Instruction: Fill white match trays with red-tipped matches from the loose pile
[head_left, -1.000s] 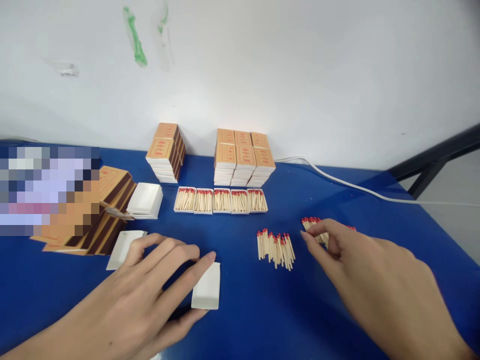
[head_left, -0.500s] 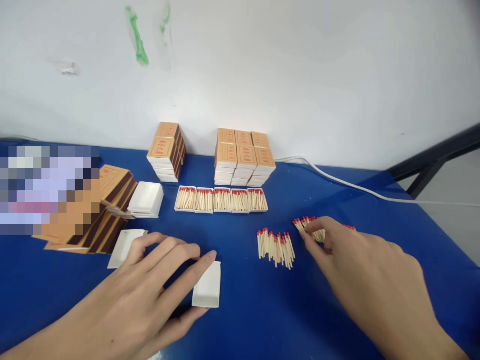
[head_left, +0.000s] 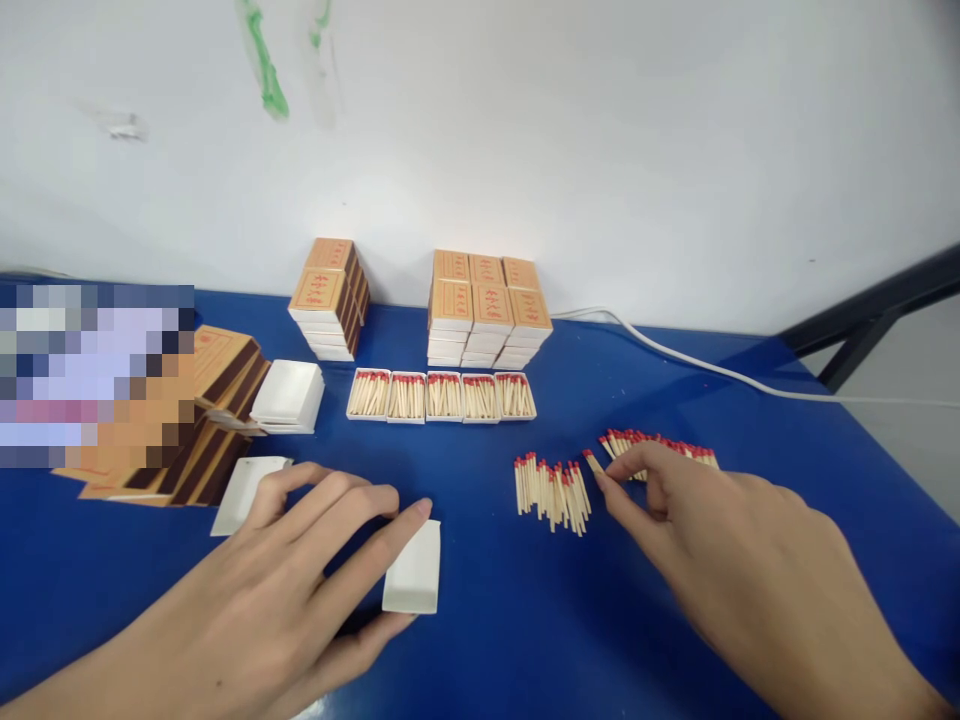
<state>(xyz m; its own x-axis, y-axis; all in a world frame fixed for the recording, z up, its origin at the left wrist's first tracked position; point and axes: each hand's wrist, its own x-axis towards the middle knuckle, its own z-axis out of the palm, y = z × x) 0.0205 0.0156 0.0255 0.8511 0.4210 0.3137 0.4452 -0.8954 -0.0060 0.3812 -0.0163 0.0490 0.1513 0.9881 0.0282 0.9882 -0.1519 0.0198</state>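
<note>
My left hand (head_left: 322, 560) grips a white matchbox tray (head_left: 414, 575), with a fingertip at its far edge and the thumb at its near edge. A second white tray (head_left: 244, 495) lies partly hidden behind the fingers of that hand. On the right, my right hand (head_left: 720, 540) is closed in a pinch on a red-tipped match (head_left: 592, 461). Just left of it lies a small group of loose matches (head_left: 551, 492). A larger pile of matches (head_left: 652, 445) is beyond the right hand, which partly covers it.
Several match-filled trays (head_left: 444, 397) form a row in the middle. Behind them stand stacked matchboxes (head_left: 491, 310) and another stack (head_left: 326, 295). At left are stacked white trays (head_left: 286, 395) and cardboard sleeves (head_left: 225, 365). A white cable (head_left: 675, 365) crosses the blue table (head_left: 495, 640).
My right hand has drawn a match slightly left and toward me, away from the larger pile. My left hand stays on the tray. The view has shifted slightly.
</note>
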